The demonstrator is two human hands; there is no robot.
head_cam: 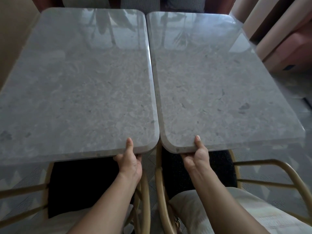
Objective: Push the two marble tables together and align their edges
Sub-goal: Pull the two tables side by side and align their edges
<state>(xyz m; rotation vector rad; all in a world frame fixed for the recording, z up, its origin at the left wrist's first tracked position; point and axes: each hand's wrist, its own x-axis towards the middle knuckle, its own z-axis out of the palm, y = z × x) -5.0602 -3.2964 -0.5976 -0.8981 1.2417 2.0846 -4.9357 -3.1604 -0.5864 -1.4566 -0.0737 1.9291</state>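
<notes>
Marble tables sit side by side w/ long inner edges touching down the middle. Left tabletop (81, 85) and right tabletop (219, 88) are both gray, shiny, w/ round corners. Near edges don't line up: the left one's front edge comes a bit closer to the person than the right one's. At the far end the left top also starts a bit farther back.

Left hand (130, 163) grips the left top's near edge by its inner corner, thumb flat on top, fingers (116, 157) curled under. Right hand (196, 157) grips the right top's near edge the same way, thumb on top, fingers tucked under.

Two chairs w/ tan curved frames (270, 163) and black seats (81, 183) sit under the near edges. Pink sofa (287, 43) is far right.
</notes>
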